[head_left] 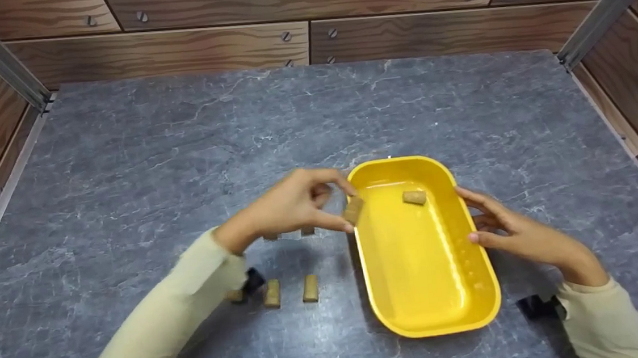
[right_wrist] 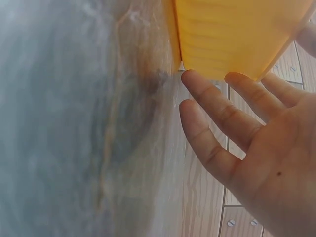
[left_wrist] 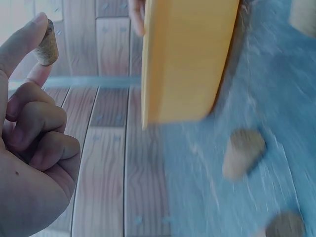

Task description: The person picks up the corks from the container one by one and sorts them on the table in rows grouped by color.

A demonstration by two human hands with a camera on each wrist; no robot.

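In the head view my left hand (head_left: 298,200) pinches a cork (head_left: 354,210) between thumb and fingertips at the left rim of a yellow tub (head_left: 491,279). The left wrist view shows that cork (left_wrist: 47,45) held by its ends, the other fingers curled into the palm. Inside the tub, near its far right corner, lies another cork (head_left: 414,197). My right hand (head_left: 520,234) touches the tub's right side, thumb at the rim. In the right wrist view its fingers (right_wrist: 222,111) are fairly straight beside the tub's outer wall (right_wrist: 222,39).
Several corks stand on the grey marbled table (head_left: 178,127) left of the tub. Two show plainly, a near cork (head_left: 271,293) and its neighbour (head_left: 310,288); the left hand and sleeve partly hide the others. Wood-patterned panels (head_left: 217,44) border the table.
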